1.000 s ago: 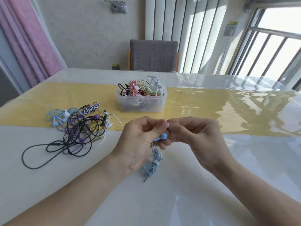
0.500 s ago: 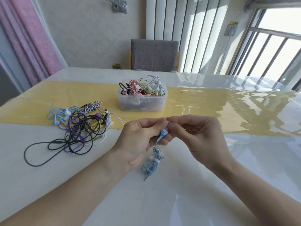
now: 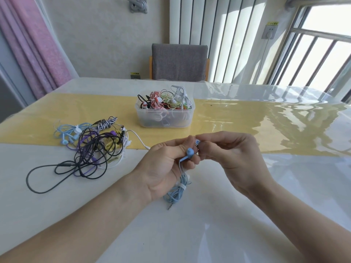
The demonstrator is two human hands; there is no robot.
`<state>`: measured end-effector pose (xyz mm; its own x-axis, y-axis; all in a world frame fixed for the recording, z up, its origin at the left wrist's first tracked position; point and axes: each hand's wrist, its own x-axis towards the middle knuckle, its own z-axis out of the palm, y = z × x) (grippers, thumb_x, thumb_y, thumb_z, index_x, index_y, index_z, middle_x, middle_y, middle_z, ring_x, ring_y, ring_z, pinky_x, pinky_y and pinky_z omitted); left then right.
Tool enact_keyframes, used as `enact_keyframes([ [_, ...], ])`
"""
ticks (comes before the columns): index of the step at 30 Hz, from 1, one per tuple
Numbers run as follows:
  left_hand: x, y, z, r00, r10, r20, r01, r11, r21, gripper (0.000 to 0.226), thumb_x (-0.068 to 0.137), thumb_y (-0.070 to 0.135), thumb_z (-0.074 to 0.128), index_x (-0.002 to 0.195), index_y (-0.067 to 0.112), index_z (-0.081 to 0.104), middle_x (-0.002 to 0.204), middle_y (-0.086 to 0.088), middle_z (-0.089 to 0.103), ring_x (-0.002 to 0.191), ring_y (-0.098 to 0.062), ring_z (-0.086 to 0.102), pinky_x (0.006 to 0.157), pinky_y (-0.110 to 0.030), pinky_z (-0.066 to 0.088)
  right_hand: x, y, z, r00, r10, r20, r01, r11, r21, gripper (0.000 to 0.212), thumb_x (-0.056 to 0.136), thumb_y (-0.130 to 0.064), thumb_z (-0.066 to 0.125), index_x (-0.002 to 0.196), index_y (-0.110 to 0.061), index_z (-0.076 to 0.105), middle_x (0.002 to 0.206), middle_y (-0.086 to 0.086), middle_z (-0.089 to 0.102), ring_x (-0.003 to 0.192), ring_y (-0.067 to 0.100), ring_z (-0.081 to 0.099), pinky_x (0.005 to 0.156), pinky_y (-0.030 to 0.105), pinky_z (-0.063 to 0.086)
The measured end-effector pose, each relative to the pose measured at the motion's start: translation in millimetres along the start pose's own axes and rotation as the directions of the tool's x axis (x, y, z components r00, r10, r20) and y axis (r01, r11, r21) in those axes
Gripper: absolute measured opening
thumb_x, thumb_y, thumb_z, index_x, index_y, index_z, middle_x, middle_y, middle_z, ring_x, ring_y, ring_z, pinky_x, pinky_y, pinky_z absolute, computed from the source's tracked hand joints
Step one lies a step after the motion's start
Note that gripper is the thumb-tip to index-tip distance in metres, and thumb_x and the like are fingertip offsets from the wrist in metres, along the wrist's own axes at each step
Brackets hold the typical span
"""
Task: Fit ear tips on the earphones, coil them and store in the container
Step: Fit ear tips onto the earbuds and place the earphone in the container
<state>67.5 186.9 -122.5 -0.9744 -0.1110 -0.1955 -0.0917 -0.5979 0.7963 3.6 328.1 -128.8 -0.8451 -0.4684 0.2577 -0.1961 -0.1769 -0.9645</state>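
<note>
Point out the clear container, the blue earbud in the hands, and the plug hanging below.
clear container (image 3: 164, 118), head view, front wall.
blue earbud (image 3: 190, 151), head view, round housing.
plug (image 3: 169, 206), head view, metal tip.

Setting: room in a home, dining-table area.
Evidence: large table (image 3: 247, 215) under a glossy clear cover with a yellow runner (image 3: 76, 109); grey upholstered chair (image 3: 178, 62) at the far side; pink curtain (image 3: 36, 44) on the left; white vertical radiator (image 3: 214, 35) against a textured wall; barred window (image 3: 322, 54) on the right, daylight coming in.
</note>
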Motion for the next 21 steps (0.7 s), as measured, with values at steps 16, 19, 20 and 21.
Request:
enact_keyframes([
  [16, -1.4, 1.8, -0.7, 0.996, 0.09, -0.019, -0.088, 0.993, 0.072, 0.015, 0.071, 0.017, 0.065, 0.079, 0.005, 0.066, 0.06, -0.004, 0.063, 0.052, -0.013, 0.063, 0.047, -0.017, 0.05, 0.2, -5.5, -5.7, 0.976, -0.206, 0.076, 0.22, 0.916, -0.337, 0.02, 0.084, -0.001, 0.077, 0.092, -0.019, 0.079, 0.083, -0.006, 0.078, 0.074, 0.013, 0.075, 0.074, 0.026, 0.06],
  [19, -1.8, 1.4, -1.5, 0.994, 0.105, -0.008, -0.104, 0.99, 0.093, 0.017, 0.071, 0.018, 0.066, 0.083, 0.006, 0.066, 0.062, -0.004, 0.064, 0.054, -0.014, 0.064, 0.049, -0.019, 0.051, 0.2, -5.8, -4.6, 0.982, -0.164, 0.089, 0.184, 0.932, -0.312, 0.016, 0.084, 0.0, 0.077, 0.094, -0.013, 0.08, 0.083, -0.003, 0.079, 0.076, 0.015, 0.076, 0.076, 0.03, 0.061],
  [20, -1.9, 1.3, -1.6, 0.994, 0.109, -0.007, -0.108, 0.989, 0.103, 0.019, 0.07, 0.019, 0.066, 0.084, 0.006, 0.066, 0.063, -0.005, 0.066, 0.055, -0.014, 0.065, 0.049, -0.019, 0.051, 0.3, -6.3, -4.9, 0.985, -0.15, 0.084, 0.168, 0.945, -0.281, 0.013, 0.083, -0.003, 0.078, 0.094, -0.011, 0.079, 0.082, -0.001, 0.079, 0.075, 0.016, 0.075, 0.076, 0.032, 0.061],
  [21, -1.8, 1.3, -1.9, 0.993, 0.115, -0.008, -0.113, 0.987, 0.115, 0.02, 0.07, 0.019, 0.067, 0.085, 0.005, 0.067, 0.065, -0.006, 0.067, 0.056, -0.015, 0.066, 0.05, -0.019, 0.052, 0.4, -7.3, -4.7, 0.988, -0.137, 0.077, 0.152, 0.957, -0.247, 0.012, 0.082, -0.007, 0.079, 0.093, -0.01, 0.079, 0.081, 0.0, 0.079, 0.073, 0.016, 0.075, 0.075, 0.032, 0.061],
])
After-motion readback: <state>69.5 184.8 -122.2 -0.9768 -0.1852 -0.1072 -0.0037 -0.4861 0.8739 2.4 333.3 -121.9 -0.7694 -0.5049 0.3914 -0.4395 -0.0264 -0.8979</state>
